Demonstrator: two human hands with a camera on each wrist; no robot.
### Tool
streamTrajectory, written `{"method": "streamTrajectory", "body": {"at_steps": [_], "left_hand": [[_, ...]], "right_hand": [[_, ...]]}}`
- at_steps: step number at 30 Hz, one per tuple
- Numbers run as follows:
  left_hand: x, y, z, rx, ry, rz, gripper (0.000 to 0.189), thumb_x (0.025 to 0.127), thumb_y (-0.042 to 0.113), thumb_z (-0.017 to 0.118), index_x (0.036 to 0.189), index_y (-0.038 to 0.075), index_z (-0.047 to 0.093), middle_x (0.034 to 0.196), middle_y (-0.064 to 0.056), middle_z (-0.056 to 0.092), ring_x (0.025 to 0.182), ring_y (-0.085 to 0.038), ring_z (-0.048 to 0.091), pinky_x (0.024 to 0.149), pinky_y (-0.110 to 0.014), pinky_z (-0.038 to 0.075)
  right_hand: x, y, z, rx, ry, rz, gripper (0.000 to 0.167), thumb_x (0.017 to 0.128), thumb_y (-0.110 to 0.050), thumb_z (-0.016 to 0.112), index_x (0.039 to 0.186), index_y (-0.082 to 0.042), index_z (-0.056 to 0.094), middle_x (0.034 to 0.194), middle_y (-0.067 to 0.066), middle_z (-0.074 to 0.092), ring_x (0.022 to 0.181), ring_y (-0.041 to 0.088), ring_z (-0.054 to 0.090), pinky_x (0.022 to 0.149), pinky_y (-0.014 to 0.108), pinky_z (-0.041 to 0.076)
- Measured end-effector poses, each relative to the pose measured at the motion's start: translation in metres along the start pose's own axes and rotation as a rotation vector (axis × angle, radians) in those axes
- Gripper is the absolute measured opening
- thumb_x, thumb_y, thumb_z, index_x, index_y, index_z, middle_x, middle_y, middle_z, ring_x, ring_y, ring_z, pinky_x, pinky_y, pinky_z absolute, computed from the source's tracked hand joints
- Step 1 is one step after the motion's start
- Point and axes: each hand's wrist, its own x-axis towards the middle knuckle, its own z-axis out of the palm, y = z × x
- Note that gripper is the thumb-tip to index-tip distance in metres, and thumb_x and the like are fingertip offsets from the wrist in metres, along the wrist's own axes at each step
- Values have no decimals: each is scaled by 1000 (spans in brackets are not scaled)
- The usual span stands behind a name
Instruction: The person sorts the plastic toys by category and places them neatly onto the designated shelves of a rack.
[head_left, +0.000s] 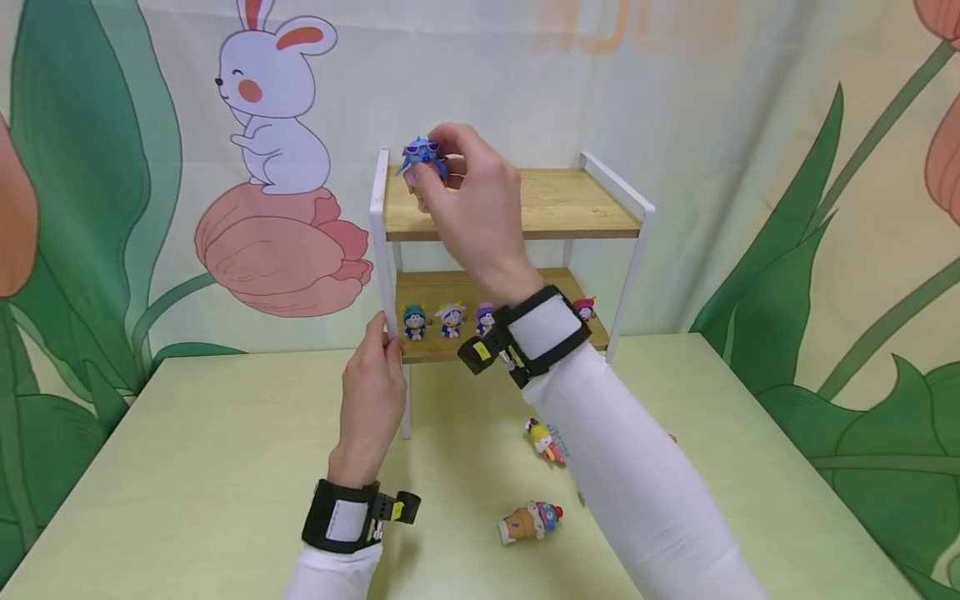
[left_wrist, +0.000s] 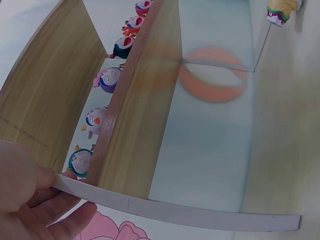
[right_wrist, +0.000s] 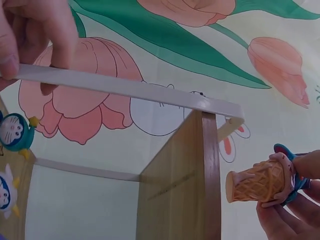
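My right hand [head_left: 483,208] pinches an ice-cream-cone figurine [right_wrist: 260,182] between thumb and fingers, its blue top with sunglasses facing me. It is raised over the left end of the top board [head_left: 555,200] of a small two-tier shelf. In the right wrist view the waffle cone points away from the fingers, beside the board's edge. My left hand [head_left: 371,396] grips the white left front post [left_wrist: 115,199] of the shelf, near the lower board [head_left: 442,285]. Several small figurines in coloured hats, such as a green-hatted one [head_left: 414,322], stand in a row on that lower board.
On the table [head_left: 247,467] in front of the shelf lie a cone figurine [head_left: 528,522] with a blue top and a yellow-and-red figurine [head_left: 544,442]. My right forearm partly covers other small items there. A printed curtain [head_left: 480,75] hangs behind the shelf.
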Motion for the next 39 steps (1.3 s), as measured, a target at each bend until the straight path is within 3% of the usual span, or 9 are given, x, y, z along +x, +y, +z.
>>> {"method": "streamTrajectory", "body": {"at_steps": [14, 27, 39], "left_hand": [[2, -2, 1, 7, 13, 18, 35, 99, 0, 54, 133, -5, 46, 106, -25, 64, 83, -32, 65, 73, -45, 58], [0, -1, 1, 28, 5, -3, 37, 99, 2, 55, 134, -4, 45, 108, -25, 64, 86, -33, 67, 75, -45, 57], [0, 0, 2, 19, 5, -4, 35, 99, 2, 53, 133, -4, 45, 109, -25, 64, 87, -33, 67, 74, -45, 58]], "right_hand": [[21, 12, 32, 8, 32, 198, 24, 94, -9, 66, 116, -3, 58, 105, 6, 65, 86, 11, 67, 66, 17, 53], [26, 14, 37, -160, 7, 232, 25, 94, -16, 66, 116, -6, 62, 105, 6, 67, 80, 11, 61, 62, 18, 48], [30, 10, 37, -155, -40, 310, 25, 95, -18, 65, 117, -8, 62, 104, 5, 65, 79, 11, 62, 62, 18, 50]]}}
